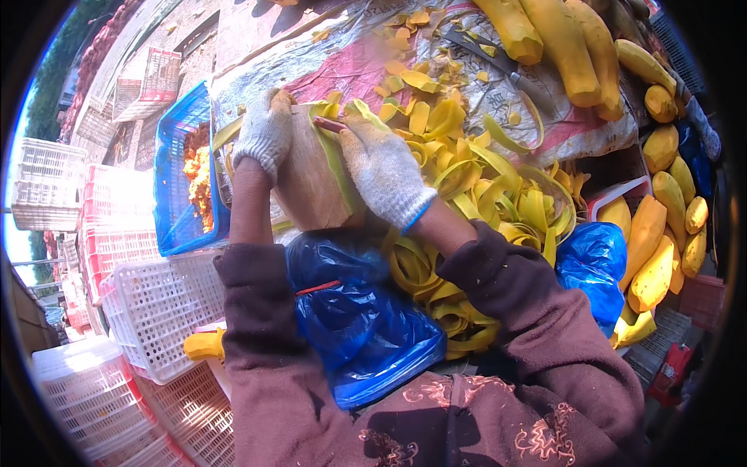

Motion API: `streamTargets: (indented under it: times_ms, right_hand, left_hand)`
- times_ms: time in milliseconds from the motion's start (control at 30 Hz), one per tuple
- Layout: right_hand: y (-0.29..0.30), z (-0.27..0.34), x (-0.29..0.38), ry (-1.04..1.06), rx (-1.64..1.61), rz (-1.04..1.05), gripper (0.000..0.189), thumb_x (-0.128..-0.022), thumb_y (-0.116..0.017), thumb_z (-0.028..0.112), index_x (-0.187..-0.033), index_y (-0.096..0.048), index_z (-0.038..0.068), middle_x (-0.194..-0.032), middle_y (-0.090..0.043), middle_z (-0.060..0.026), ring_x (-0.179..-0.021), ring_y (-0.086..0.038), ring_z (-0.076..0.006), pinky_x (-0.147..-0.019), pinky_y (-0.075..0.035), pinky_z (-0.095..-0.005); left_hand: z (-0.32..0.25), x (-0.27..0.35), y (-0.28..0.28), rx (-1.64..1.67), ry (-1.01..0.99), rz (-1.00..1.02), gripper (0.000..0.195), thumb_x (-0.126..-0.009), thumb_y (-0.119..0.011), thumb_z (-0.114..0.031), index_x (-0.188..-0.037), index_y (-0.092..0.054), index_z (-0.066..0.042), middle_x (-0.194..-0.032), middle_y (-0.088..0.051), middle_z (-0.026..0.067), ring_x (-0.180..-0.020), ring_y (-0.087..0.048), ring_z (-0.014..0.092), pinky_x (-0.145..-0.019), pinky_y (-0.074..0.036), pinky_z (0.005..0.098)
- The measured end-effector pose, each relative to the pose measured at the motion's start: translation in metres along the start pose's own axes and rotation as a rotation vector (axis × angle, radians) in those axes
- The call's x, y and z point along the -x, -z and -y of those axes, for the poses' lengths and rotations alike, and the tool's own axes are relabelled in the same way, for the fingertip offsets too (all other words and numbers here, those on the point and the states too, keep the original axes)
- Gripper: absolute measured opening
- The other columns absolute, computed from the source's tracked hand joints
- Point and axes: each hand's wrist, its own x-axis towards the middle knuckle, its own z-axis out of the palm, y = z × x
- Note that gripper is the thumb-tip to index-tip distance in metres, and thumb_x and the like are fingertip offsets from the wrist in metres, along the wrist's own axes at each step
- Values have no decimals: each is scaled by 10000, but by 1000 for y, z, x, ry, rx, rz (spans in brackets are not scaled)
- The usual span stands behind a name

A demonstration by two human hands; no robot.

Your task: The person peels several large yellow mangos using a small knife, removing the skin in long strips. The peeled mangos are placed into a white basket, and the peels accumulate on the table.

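Both my hands wear whitish knit work gloves. My left hand point(267, 133) lies over the top left of a pale wooden board point(309, 169) that stands tilted before me; whether it grips the board or something on it, I cannot tell. My right hand point(382, 166) is closed around a brownish handle point(330, 124) at the board's upper right; the tool's other end is hidden. A green-yellow strip of peel point(334, 157) hangs down the board beside my right hand. Curled yellow peelings point(496, 181) are heaped to the right. Blue plastic sheeting point(367, 315) covers my lap.
A large knife point(484, 52) lies on the sacking at the top. Peeled yellow squash-like fruits point(560, 46) lie upper right, with several more point(653, 274) at the right. A blue basket point(166, 175) holds orange pulp. Plastic crates point(163, 309) stand left. Another person's gloved hand point(703, 128) shows far right.
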Motion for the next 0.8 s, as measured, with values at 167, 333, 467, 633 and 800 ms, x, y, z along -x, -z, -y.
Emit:
streamTargets:
  times_ms: [167, 333, 467, 633, 800]
  right_hand:
    - [19, 6, 66, -13, -61, -23, 317, -1051, -537, 266, -1245, -634, 35, -871, -691, -291, -851, -687, -470, -745, -543, -540]
    - [60, 22, 131, -124, -241, 231, 300, -1060, -548, 192, -1275, -636, 3, -1049, -705, -251, -949, -714, -378, -812, -560, -442]
    - [65, 10, 70, -138, -402, 127, 346, -1091, -463, 174, -1297, -624, -52, -1311, -693, -199, -1176, -695, -279, -985, -534, -367]
    - [15, 1, -21, 88, 100, -11, 288, -1042, -529, 220, -1173, -674, 8, -1054, -712, -258, -955, -699, -432, -839, -560, -500]
    - [-1, 20, 5, -75, -83, -68, 298, -1013, -587, 180, -1213, -663, -28, -1076, -672, -304, -1011, -640, -490, -871, -518, -515]
  left_hand:
    - [-7, -1, -1, -3, 6, -7, 392, -989, -457, -313, -1032, -694, -4, -1002, -699, 267, -994, -665, 415, -912, -490, 460]
    - [-16, 1, 0, -37, -46, 3, 389, -989, -458, -313, -986, -691, -2, -968, -692, 216, -942, -646, 339, -868, -483, 427]
    - [-19, 3, 1, -49, -49, -1, 385, -990, -459, -308, -973, -679, 8, -941, -687, 225, -917, -653, 335, -854, -488, 425]
    - [-13, 3, 0, -34, -75, 2, 384, -989, -463, -300, -1000, -679, 18, -967, -694, 268, -953, -667, 403, -883, -491, 463]
    - [-8, -4, -3, -52, -110, -23, 404, -989, -463, -310, -1032, -687, 23, -1029, -703, 286, -1014, -668, 434, -917, -489, 472]
